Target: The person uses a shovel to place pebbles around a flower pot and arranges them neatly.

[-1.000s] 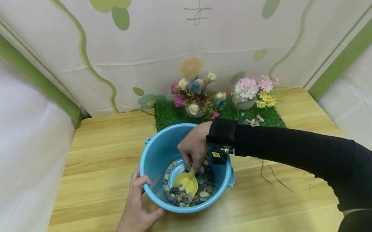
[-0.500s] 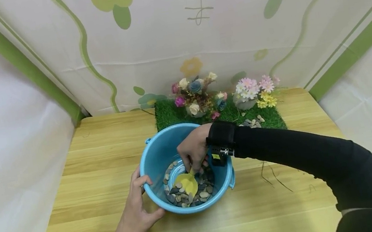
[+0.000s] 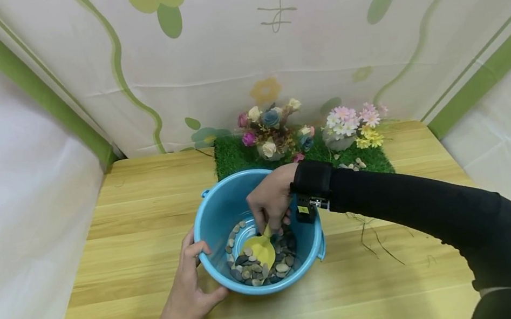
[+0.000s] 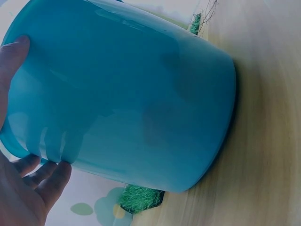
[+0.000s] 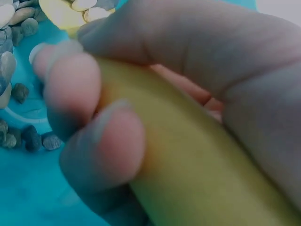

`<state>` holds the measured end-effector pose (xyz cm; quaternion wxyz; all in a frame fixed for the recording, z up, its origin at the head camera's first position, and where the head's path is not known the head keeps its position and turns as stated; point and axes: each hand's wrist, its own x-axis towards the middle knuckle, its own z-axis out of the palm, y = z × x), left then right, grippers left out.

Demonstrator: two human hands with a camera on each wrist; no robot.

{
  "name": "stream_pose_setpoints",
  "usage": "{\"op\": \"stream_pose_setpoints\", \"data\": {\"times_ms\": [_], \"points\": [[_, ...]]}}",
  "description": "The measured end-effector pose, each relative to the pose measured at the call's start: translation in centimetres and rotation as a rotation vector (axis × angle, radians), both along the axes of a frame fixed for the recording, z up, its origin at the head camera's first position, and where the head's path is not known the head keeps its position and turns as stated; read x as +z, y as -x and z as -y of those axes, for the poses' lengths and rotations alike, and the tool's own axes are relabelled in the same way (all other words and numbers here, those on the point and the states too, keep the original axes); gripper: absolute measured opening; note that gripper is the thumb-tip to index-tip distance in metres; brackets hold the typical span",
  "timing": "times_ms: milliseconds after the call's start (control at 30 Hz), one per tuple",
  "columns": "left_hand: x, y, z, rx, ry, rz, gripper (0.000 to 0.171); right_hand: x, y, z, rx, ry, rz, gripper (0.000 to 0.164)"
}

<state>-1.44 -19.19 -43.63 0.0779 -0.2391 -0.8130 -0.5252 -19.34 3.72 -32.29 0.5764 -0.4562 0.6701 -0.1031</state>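
A blue bucket (image 3: pixel 222 205) stands tilted slightly toward me on the wooden table, with grey and tan pebbles (image 3: pixel 282 268) over part of its bottom. My left hand (image 3: pixel 186 288) grips its left rim, a finger hooked over the edge and the thumb against the outside. In the left wrist view, fingertips (image 4: pixel 56 181) press the bucket's outer wall. My right hand (image 3: pixel 270 199) reaches inside, gripping the handle of a yellow toy shovel (image 3: pixel 264 248). Several pebbles lie on the shovel's blade. The right wrist view shows fingers and thumb wrapped round the thick yellow handle (image 5: pixel 188 141).
Behind the bucket lies an artificial grass mat (image 3: pixel 231 157) bearing a mixed rose bouquet (image 3: pixel 271 119) and pink, white and yellow flowers (image 3: pixel 345 120). A few pebbles (image 3: pixel 360 163) sit on it beyond my right forearm. Thin dark strands (image 3: pixel 386 250) lie on the table (image 3: pixel 145 213) at right.
The right hand has lifted slightly and shifted right, showing more of the shovel's handle. The left hand keeps its hold on the bucket. The whole view has drifted a little.
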Motion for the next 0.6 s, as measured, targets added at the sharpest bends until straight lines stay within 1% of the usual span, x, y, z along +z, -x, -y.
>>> {"op": "stream_pose_setpoints", "data": {"times_ms": [200, 433, 600], "points": [[0.2, -0.1, 0.0, -0.006, -0.010, 0.004, 0.072, 0.7, 0.1, -0.4, -0.003, 0.007, -0.010, 0.023], [0.3, -0.1, 0.0, 0.000, -0.009, 0.000, 0.071, 1.5, 0.3, -0.9, 0.008, 0.045, 0.045, 0.025], [0.2, 0.0, 0.0, -0.002, -0.013, -0.003, 0.069, 2.1, 0.4, -1.5, 0.000, 0.059, 0.059, 0.028]]}}
